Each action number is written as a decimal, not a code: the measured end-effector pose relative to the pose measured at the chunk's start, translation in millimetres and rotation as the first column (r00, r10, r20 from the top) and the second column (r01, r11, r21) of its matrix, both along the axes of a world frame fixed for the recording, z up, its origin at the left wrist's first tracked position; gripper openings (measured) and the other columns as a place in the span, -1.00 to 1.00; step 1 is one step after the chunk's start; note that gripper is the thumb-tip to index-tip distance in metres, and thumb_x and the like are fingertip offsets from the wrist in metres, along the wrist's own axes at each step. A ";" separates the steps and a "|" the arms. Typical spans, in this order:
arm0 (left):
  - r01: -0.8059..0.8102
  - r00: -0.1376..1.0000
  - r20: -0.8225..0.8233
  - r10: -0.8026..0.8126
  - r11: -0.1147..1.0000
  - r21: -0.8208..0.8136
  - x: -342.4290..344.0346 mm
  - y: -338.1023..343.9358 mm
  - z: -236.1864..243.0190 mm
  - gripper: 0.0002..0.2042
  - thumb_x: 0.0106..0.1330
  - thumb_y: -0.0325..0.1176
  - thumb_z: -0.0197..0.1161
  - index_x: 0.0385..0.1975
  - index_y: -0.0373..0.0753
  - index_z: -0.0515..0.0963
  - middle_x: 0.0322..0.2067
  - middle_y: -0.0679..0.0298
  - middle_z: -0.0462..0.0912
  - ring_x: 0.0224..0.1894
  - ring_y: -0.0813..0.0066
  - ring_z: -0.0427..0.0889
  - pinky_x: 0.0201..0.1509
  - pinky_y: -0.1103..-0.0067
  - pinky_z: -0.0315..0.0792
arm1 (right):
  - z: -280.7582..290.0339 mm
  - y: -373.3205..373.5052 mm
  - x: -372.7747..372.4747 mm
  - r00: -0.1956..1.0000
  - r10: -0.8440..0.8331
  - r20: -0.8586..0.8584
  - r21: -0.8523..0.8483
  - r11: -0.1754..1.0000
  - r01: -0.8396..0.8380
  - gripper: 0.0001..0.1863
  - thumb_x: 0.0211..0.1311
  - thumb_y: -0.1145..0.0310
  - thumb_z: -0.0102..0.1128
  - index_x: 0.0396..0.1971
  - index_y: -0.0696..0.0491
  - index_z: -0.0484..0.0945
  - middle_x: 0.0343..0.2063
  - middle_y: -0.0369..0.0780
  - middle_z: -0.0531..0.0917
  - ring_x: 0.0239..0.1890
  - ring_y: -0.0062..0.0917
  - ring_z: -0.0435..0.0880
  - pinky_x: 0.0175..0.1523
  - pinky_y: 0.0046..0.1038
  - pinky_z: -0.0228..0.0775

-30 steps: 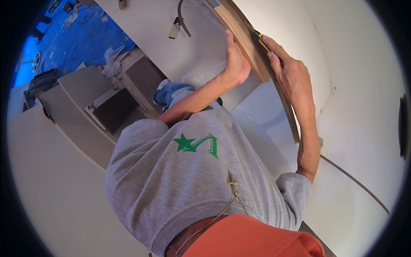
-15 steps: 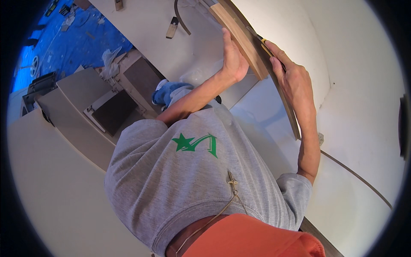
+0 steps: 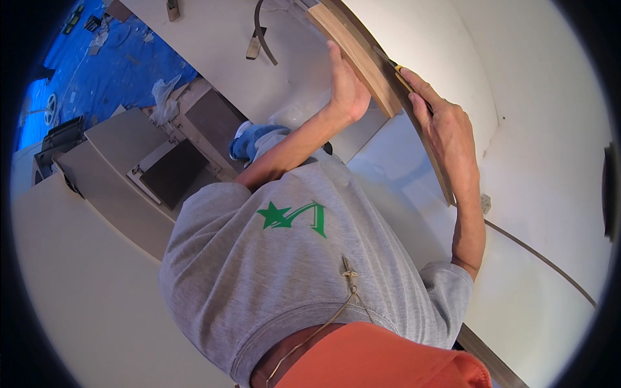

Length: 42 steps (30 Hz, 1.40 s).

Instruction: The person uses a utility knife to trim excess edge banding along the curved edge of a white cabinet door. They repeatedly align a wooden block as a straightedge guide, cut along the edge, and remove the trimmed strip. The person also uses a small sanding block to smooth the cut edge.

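Observation:
My left hand [image 3: 349,90] presses a pale wooden block [image 3: 359,58] against a long dark brown trim strip [image 3: 417,123] on the wall side. Its thumb points up along the block, while the other fingers are partly hidden. My right hand [image 3: 447,126] is closed around a yellow and black utility knife [image 3: 402,76]. The blade tip is at the strip, beside the block. Below my right hand, the strip's lower end reaches down next to my forearm.
White walls stand to the right, with a thin dark strip [image 3: 540,257] curving along one. A small tool [image 3: 255,46] and a bent strip [image 3: 261,32] lie on the pale surface ahead. Left are cabinet panels [image 3: 126,139] and a blue sheet [image 3: 123,64] with scattered items.
The view has shifted slightly. Both hands keep their hold on the block and the knife; the knife stays at the strip with little visible movement.

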<state>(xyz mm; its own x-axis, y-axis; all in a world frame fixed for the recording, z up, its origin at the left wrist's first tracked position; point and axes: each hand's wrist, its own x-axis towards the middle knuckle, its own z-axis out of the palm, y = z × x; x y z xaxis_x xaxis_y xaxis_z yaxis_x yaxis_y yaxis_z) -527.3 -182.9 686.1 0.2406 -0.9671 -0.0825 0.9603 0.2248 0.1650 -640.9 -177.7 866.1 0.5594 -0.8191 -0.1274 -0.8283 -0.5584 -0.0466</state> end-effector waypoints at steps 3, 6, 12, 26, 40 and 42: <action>-0.013 1.000 0.004 0.013 0.999 0.029 -1.1 0.6 2.0 -0.17 0.53 0.38 -0.44 0.52 -0.20 0.04 0.43 0.20 0.24 0.46 0.26 0.22 0.52 0.29 0.10 | 1.8 0.1 0.2 1.000 -0.013 0.006 0.016 1.000 0.013 -0.62 0.53 0.19 0.08 0.29 -0.34 0.55 -0.67 -0.15 0.63 -0.64 -0.27 0.56 -0.41 -0.26 0.45; -0.023 1.000 0.008 0.022 0.998 0.051 -2.6 -0.4 2.1 -0.17 0.53 0.37 -0.47 0.51 -0.21 0.07 0.40 0.21 0.27 0.44 0.24 0.24 0.51 0.28 0.12 | 0.7 -0.2 -0.8 0.999 -0.027 0.027 0.034 0.999 0.026 -0.61 0.53 0.19 0.09 0.28 -0.34 0.55 -0.65 -0.15 0.65 -0.64 -0.26 0.56 -0.39 -0.26 0.47; -0.013 1.000 0.018 0.012 0.999 0.052 -4.3 -1.7 -2.6 -0.17 0.52 0.39 -0.46 0.52 -0.20 0.06 0.41 0.22 0.25 0.45 0.25 0.22 0.51 0.29 0.11 | -7.4 -0.5 -5.3 0.991 0.006 0.136 0.005 1.000 -0.007 -0.62 0.52 0.19 0.10 0.28 -0.34 0.56 -0.58 -0.13 0.69 -0.62 -0.24 0.56 -0.37 -0.25 0.48; 0.023 0.999 -0.032 -0.021 0.998 0.050 1.3 2.5 4.5 -0.23 0.55 0.34 -0.42 0.51 -0.15 0.06 0.40 0.27 0.26 0.45 0.30 0.21 0.51 0.31 0.10 | -0.4 7.1 -9.4 0.986 -0.158 0.049 0.075 0.985 0.154 -0.63 0.50 0.19 0.12 0.25 -0.35 0.60 -0.62 -0.13 0.65 -0.64 -0.31 0.46 -0.33 -0.24 0.42; -0.011 0.999 -0.048 0.014 0.998 0.067 -1.6 -1.6 4.6 -0.25 0.56 0.33 -0.39 0.51 -0.14 0.06 0.40 0.29 0.25 0.46 0.32 0.20 0.53 0.33 0.08 | 54.3 17.0 7.3 0.961 -0.270 0.061 0.220 0.943 0.251 -0.60 0.54 0.27 0.06 0.30 -0.17 0.52 -0.39 -0.07 0.72 -0.46 -0.30 0.62 -0.19 -0.28 0.49; 0.014 0.998 -0.055 -0.011 0.999 0.040 1.9 -0.8 6.0 -0.26 0.57 0.32 -0.41 0.50 -0.14 0.08 0.38 0.27 0.27 0.45 0.32 0.22 0.52 0.32 0.10 | 48.6 21.9 14.9 0.961 -0.210 0.180 0.205 0.964 0.172 -0.61 0.53 0.30 0.06 0.29 -0.13 0.51 -0.30 -0.05 0.74 -0.43 -0.20 0.64 -0.18 -0.24 0.49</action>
